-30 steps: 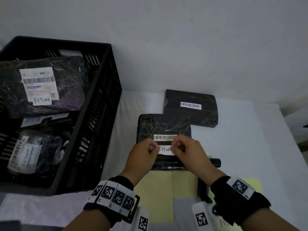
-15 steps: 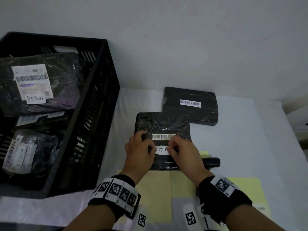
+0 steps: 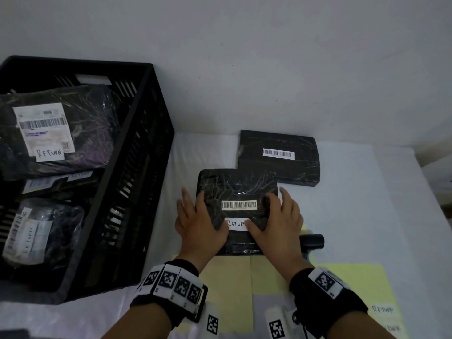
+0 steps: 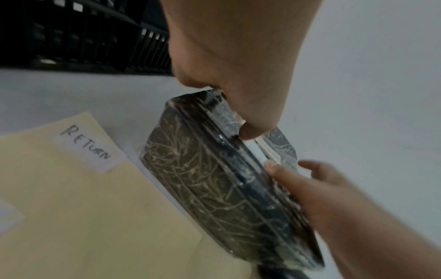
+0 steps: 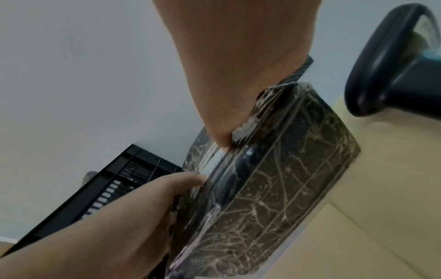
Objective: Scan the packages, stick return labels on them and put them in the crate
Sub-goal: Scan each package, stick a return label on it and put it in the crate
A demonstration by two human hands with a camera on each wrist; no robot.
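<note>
A black shrink-wrapped package [image 3: 237,184] lies on the white table in front of me, with a barcode sticker [image 3: 239,205] and a white RETURN label [image 3: 236,224] below it. My left hand [image 3: 198,216] lies flat on its left side, fingers spread, thumb on the label's left end. My right hand [image 3: 281,214] lies flat on its right side, thumb on the label's right end. The left wrist view shows the package's [image 4: 203,188] near edge, as does the right wrist view [image 5: 274,188]. The black crate [image 3: 151,118] at left holds several labelled packages.
A second black package [image 3: 278,157] with only a barcode lies behind, against the wall. A dark handheld scanner [image 3: 311,241] rests right of my right hand. Yellow backing sheets [image 3: 230,289] with more RETURN labels [image 3: 382,309] lie near the front edge.
Both hands went from pinching the RETURN label at its ends to lying flat with fingers spread on the package. The label now sits stuck below the barcode.
</note>
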